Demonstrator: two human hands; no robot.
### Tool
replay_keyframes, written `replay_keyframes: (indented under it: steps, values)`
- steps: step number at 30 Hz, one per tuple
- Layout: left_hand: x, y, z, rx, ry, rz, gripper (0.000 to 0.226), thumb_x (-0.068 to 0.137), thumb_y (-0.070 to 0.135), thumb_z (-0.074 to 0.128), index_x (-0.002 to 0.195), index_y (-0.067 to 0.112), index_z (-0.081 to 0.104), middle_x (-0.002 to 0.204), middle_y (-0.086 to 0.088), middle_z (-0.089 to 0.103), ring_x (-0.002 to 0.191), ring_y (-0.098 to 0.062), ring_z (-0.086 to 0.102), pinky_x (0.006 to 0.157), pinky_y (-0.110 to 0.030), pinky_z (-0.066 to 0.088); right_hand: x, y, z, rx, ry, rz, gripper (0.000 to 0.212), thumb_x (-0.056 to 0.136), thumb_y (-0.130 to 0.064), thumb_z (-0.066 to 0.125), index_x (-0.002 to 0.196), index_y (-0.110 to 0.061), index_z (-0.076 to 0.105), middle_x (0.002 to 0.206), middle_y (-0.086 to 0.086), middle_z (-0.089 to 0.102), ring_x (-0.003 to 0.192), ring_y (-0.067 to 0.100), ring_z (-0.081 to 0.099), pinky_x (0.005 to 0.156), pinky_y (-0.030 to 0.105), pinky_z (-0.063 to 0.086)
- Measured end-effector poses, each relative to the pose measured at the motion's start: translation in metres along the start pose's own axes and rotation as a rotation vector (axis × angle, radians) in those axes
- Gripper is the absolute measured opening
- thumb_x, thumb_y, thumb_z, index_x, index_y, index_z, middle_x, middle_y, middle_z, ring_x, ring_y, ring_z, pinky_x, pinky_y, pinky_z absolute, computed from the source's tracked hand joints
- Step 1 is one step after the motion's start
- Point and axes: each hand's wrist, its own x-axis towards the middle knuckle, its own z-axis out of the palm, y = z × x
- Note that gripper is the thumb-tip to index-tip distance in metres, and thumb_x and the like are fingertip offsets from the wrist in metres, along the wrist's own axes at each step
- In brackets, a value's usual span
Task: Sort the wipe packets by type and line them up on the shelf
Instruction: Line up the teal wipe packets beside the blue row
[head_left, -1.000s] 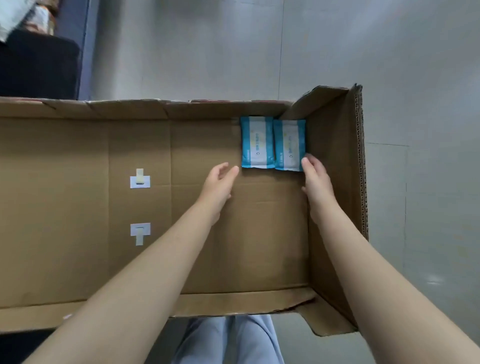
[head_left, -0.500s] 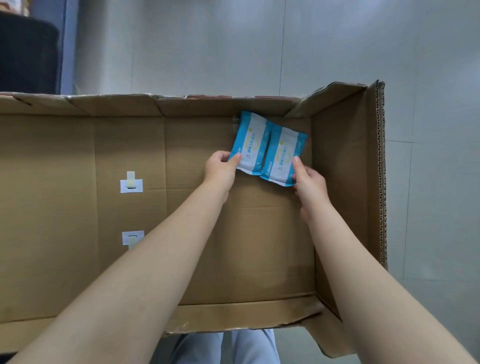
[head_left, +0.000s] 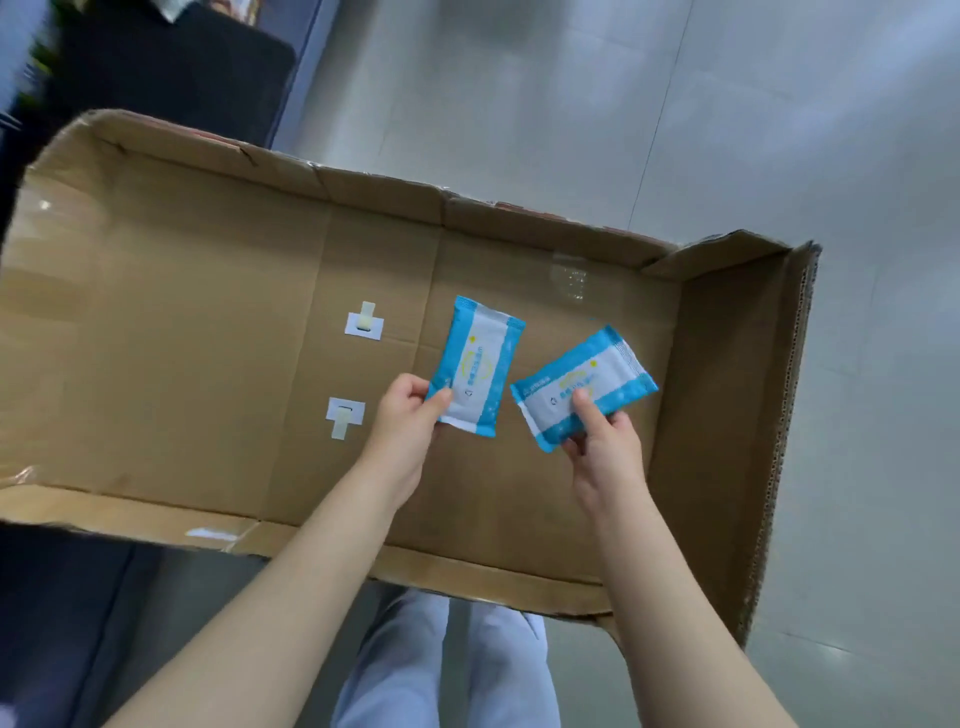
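Head: left hand (head_left: 410, 423), right hand (head_left: 605, 444) pinch blue packets (head_left: 480, 369) (head_left: 597, 374), print unreadable.

- A single view comes from a camera worn on the person's head, facing forward and steeply down.
- It looks almost straight into an open cardboard box (head_left: 208, 338), which fills the middle and lies skewed across the frame, its left end higher than its right.
- The view is close, at arm's reach: both forearms enter from the bottom edge. The left grip (head_left: 405, 421) and right grip (head_left: 605, 447) sit near mid-frame, pinching the left packet (head_left: 483, 364) and right packet (head_left: 608, 369).
- The wide lens also takes in tiled floor (head_left: 571, 104) beyond the far wall and the person's trousers (head_left: 441, 665) at the bottom edge.
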Motion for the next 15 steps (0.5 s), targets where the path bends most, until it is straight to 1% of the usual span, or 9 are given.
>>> replay_keyframes:
  steps: [4,7,8,10,11,12,13,14,15]
  values:
    - [-0.101,0.023,-0.034,-0.196,0.062,0.069,0.009,0.097,0.001,0.054,0.095,0.010,0.050,0.105,-0.015,0.065,0.100,-0.026,0.063,0.097,-0.041,0.048,-0.093,-0.032,-0.014,0.058,-0.078,-0.011,0.016,0.094,-0.020,0.064,0.107,-0.026,0.057,0.111,-0.003,0.069,0.098,0.010,0.065,0.076,0.027,0.044]
    - [-0.190,0.050,-0.059,-0.397,0.140,0.135,0.014,0.098,-0.002,0.051,0.099,0.012,0.051,0.101,-0.010,0.066,0.090,-0.016,0.065,0.083,-0.029,0.055,-0.174,-0.065,-0.020,0.005,-0.162,-0.124,0.012,0.096,-0.034,0.060,0.105,-0.026,0.060,0.106,-0.003,0.071,0.091,0.009,0.067,0.073,0.027,0.043]
    - [-0.218,0.058,-0.069,-0.448,0.163,0.159,0.013,0.098,-0.001,0.051,0.100,0.012,0.051,0.102,-0.010,0.066,0.089,-0.016,0.065,0.082,-0.030,0.054,-0.201,-0.074,-0.019,-0.036,-0.192,-0.191,0.014,0.095,-0.036,0.060,0.104,-0.025,0.062,0.101,-0.003,0.073,0.087,0.010,0.068,0.072,0.026,0.045]
    - [-0.270,0.074,-0.092,-0.524,0.211,0.210,0.012,0.098,0.001,0.052,0.101,0.013,0.051,0.107,-0.012,0.066,0.092,-0.020,0.064,0.084,-0.036,0.052,-0.254,-0.091,-0.012,-0.086,-0.281,-0.306,0.014,0.095,-0.033,0.061,0.102,-0.022,0.065,0.095,-0.003,0.074,0.087,0.012,0.069,0.070,0.025,0.050]
    - [-0.294,0.080,-0.104,-0.553,0.237,0.242,0.011,0.098,0.002,0.052,0.101,0.013,0.051,0.107,-0.012,0.067,0.090,-0.020,0.065,0.079,-0.035,0.054,-0.279,-0.096,-0.006,-0.101,-0.331,-0.349,0.011,0.095,-0.030,0.062,0.101,-0.022,0.066,0.093,-0.004,0.074,0.087,0.012,0.070,0.070,0.025,0.052]
    - [-0.318,0.085,-0.117,-0.576,0.268,0.274,0.011,0.098,0.003,0.053,0.101,0.014,0.052,0.105,-0.012,0.067,0.085,-0.019,0.067,0.071,-0.032,0.056,-0.302,-0.099,-0.001,-0.120,-0.376,-0.383,0.007,0.094,-0.026,0.063,0.100,-0.022,0.066,0.091,-0.005,0.072,0.086,0.011,0.069,0.070,0.024,0.053]
    - [-0.341,0.089,-0.130,-0.607,0.303,0.310,0.010,0.098,0.004,0.053,0.100,0.015,0.052,0.103,-0.011,0.068,0.079,-0.017,0.068,0.063,-0.029,0.056,-0.325,-0.101,0.007,-0.139,-0.424,-0.419,0.006,0.094,-0.024,0.064,0.099,-0.021,0.065,0.089,-0.006,0.070,0.084,0.010,0.067,0.069,0.023,0.052]
    - [-0.362,0.093,-0.144,-0.646,0.334,0.349,0.010,0.098,0.006,0.052,0.099,0.015,0.053,0.101,-0.010,0.069,0.074,-0.016,0.069,0.060,-0.029,0.056,-0.348,-0.102,0.016,-0.164,-0.478,-0.447,0.007,0.093,-0.023,0.065,0.100,-0.020,0.065,0.088,-0.004,0.068,0.082,0.010,0.064,0.067,0.023,0.049]
    - [-0.382,0.096,-0.158,-0.691,0.359,0.392,0.009,0.099,0.008,0.051,0.098,0.016,0.053,0.100,-0.010,0.069,0.072,-0.016,0.070,0.062,-0.032,0.057,-0.368,-0.100,0.027,-0.192,-0.540,-0.465,0.010,0.093,-0.022,0.065,0.102,-0.018,0.064,0.088,-0.002,0.066,0.080,0.012,0.061,0.066,0.023,0.045]
